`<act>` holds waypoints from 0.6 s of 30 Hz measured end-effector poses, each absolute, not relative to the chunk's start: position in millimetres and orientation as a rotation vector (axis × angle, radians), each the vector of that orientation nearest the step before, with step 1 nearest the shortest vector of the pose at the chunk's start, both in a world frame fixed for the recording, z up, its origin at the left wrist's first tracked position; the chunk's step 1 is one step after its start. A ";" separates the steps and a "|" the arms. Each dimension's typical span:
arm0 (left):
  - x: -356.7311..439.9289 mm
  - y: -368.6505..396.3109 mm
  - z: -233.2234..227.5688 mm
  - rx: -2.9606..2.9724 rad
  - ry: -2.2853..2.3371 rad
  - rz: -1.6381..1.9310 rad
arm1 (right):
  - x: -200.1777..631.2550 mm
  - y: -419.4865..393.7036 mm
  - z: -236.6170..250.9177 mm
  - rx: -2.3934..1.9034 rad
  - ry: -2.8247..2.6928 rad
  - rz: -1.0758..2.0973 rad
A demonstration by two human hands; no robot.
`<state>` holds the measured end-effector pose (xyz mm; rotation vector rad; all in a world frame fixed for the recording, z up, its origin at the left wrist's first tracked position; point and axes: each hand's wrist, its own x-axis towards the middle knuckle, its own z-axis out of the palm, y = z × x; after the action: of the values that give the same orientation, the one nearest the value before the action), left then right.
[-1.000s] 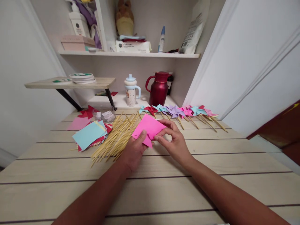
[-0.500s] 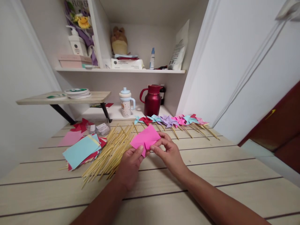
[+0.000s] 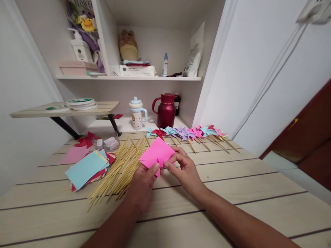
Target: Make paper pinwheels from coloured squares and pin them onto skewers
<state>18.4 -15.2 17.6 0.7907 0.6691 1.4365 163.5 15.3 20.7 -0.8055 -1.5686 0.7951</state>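
A bright pink sheet of paper (image 3: 158,150) with cuts in it is held above the table between both hands. My left hand (image 3: 145,182) pinches its lower edge, the thumb pressing near the middle where a cut flap bends down. My right hand (image 3: 184,168) grips the right corner with thumb and fingers; some fingertips are hidden behind the paper. Just left of the hands lies a loose heap of thin wooden sticks (image 3: 119,172). Beyond them, finished paper pinwheels (image 3: 184,133) in several colours lie in a row on their sticks.
A stack of coloured paper (image 3: 86,168) lies at the left, near small clear boxes (image 3: 111,143) and a red paper piece (image 3: 87,139). At the back stand a cup (image 3: 137,117) and a red jug (image 3: 166,112). A raised wooden shelf (image 3: 106,108) overhangs the table's left side.
The pink paper has turned slightly and tilted in my hands, with its cut flap showing differently. Both hands keep their hold. The whole view has shifted a little.
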 end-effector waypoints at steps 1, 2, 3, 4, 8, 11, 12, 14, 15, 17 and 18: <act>18.4 -14.9 17.0 0.782 0.680 1.450 | 163.3 14.8 20.8 -0.803 -1.574 0.795; 18.5 -14.7 16.4 0.772 0.699 1.462 | 163.0 14.3 21.0 -0.803 -1.578 0.794; 18.4 -14.5 16.1 0.764 0.720 1.471 | 162.7 13.9 21.1 -0.804 -1.581 0.792; 18.4 -14.4 15.9 0.758 0.741 1.473 | 162.5 13.5 21.2 -0.807 -1.585 0.790; 17.7 -14.2 16.0 0.750 0.776 1.456 | 161.9 12.7 21.0 -0.816 -1.604 0.780; 17.5 -14.2 16.5 0.733 0.776 1.458 | 162.1 12.8 21.0 -0.819 -1.607 0.774; 17.6 -14.3 16.8 0.729 0.776 1.458 | 162.2 13.0 20.9 -0.821 -1.607 0.775; 18.2 -15.1 17.7 0.724 0.782 1.462 | 162.2 13.4 20.9 -0.821 -1.608 0.776; 18.6 -15.6 18.3 0.723 0.786 1.462 | 162.1 13.4 20.8 -0.816 -1.610 0.778; 19.5 -16.6 19.2 0.728 0.804 1.461 | 161.8 13.0 20.8 -0.801 -1.623 0.782; 19.8 -17.0 19.4 0.735 0.823 1.463 | 161.7 12.6 20.9 -0.797 -1.630 0.783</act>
<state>19.8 -17.0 19.4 0.7347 0.8230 1.4628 161.7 12.6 20.9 -0.7966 -1.6303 0.7835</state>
